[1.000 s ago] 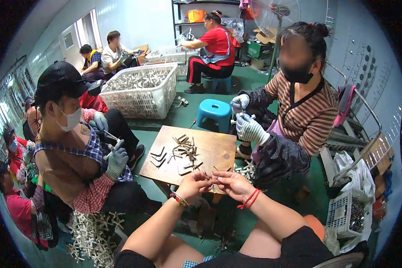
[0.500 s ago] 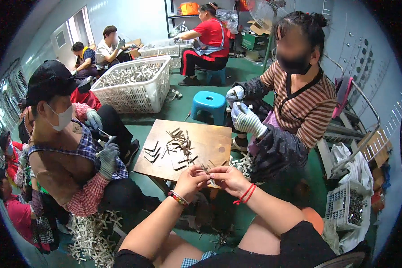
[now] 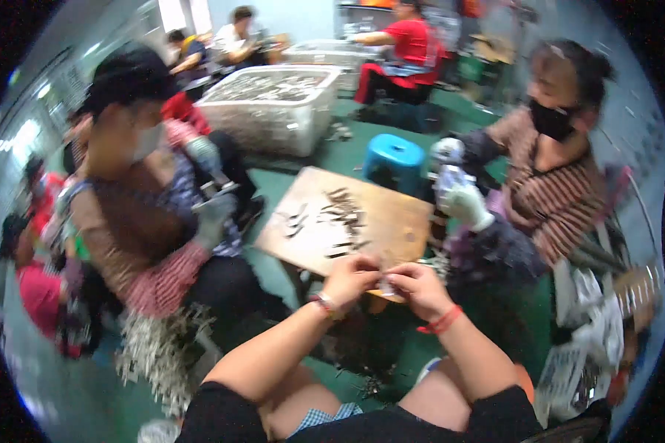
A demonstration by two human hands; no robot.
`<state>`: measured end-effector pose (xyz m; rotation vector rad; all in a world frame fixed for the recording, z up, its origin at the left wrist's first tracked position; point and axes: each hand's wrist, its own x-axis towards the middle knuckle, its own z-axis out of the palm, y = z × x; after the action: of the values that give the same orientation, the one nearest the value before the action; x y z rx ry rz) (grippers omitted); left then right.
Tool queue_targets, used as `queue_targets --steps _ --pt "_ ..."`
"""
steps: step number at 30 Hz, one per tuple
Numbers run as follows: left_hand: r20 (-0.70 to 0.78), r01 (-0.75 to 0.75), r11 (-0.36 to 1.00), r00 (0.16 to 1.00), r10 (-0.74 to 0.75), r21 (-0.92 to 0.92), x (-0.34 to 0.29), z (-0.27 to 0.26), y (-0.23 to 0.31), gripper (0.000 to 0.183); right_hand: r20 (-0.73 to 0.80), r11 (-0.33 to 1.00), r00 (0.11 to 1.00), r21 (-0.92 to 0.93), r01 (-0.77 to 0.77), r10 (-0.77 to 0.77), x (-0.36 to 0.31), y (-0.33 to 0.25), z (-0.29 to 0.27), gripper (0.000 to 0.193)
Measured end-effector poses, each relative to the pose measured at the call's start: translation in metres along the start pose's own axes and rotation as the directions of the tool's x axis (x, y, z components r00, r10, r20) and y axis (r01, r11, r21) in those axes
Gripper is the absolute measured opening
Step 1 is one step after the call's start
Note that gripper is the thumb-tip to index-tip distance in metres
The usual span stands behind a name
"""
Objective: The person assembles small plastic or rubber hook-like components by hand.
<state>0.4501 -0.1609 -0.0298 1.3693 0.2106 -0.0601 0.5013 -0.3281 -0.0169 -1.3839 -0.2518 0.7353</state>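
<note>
Over the near edge of a low wooden table (image 3: 395,210), my left hand (image 3: 355,280) and my right hand (image 3: 420,289) meet with fingertips pinched. Between them is a small, pale metal piece (image 3: 385,283), blurred and partly covered by my fingers, so its exact shape cannot be made out. Both hands appear closed on it. Beyond my hands, several thin, bent metal pieces (image 3: 341,207) lie in a loose pile on the tabletop. A smaller group of bent pieces (image 3: 294,221) rests to the left of that pile.
Co-workers with gloved hands sit at my left (image 3: 137,199) and right (image 3: 554,170). A blue stool (image 3: 395,156) stands behind the table. Farther back is a white crate (image 3: 314,111) full of metal parts. A heap of pale parts (image 3: 162,347) lies at lower left.
The whole view has swung, so the table, people and crate appear farther right, and the picture is blurred. My hands still hold the small piece together at the table's near edge.
</note>
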Motion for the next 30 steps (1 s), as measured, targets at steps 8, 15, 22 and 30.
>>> queue_targets --steps 8,15,22,30 --pt "0.043 -0.005 0.964 0.999 0.017 -0.266 -0.002 0.018 0.007 0.008 -0.099 0.99 0.994 0.134 0.053 -0.04 0.0 0.005 -0.012 0.007" --pt "-0.009 -0.027 0.984 1.0 0.025 -0.179 -0.002 0.016 0.007 0.012 -0.127 0.991 0.989 0.105 0.088 -0.075 -0.006 -0.005 -0.004 0.004" --pt "0.028 0.029 0.99 0.999 -0.026 -0.136 -0.006 0.006 0.005 0.015 -0.099 0.999 0.994 -0.017 0.039 -0.041 0.003 0.009 -0.003 0.01" --pt "0.12 0.01 0.997 0.993 -0.001 -0.07 -0.016 0.009 0.02 0.015 -0.007 0.992 1.0 0.121 0.026 -0.025 -0.004 -0.004 -0.001 0.011"
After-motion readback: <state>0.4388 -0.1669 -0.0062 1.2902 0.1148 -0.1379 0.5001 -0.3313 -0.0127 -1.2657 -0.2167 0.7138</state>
